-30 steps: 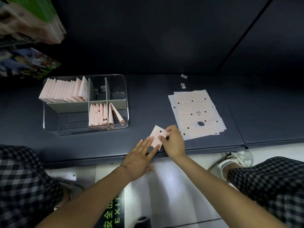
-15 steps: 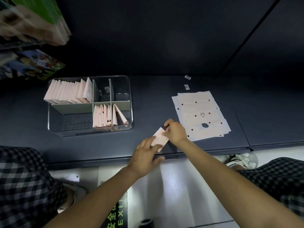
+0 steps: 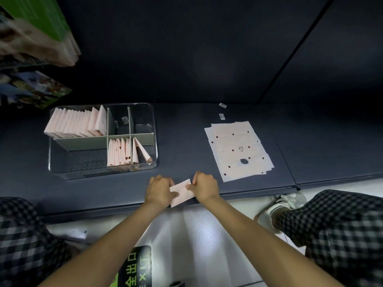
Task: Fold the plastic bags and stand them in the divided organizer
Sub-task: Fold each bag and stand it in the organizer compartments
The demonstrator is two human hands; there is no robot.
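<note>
A small folded pink plastic bag (image 3: 181,193) lies at the front edge of the dark shelf. My left hand (image 3: 159,191) grips its left end with curled fingers, and my right hand (image 3: 205,187) pinches its right end. To the right, a flat stack of unfolded pink bags (image 3: 238,150) with dark dots rests on the shelf. At the left stands the clear divided organizer (image 3: 154,129). Several folded bags (image 3: 76,123) stand in its back left compartment and several more folded bags (image 3: 124,152) in its front middle compartment.
Two small labels (image 3: 222,110) lie behind the flat stack. Packaged goods (image 3: 35,38) hang over the upper left. The shelf's front edge (image 3: 259,191) runs just below my hands. My knees in checked fabric flank the view, with a white shoe (image 3: 279,206) at the right.
My left hand went from lying flat on the folded bag to gripping its left end. Both hands and the bag shifted toward the shelf's front edge, with the bag turned more level.
</note>
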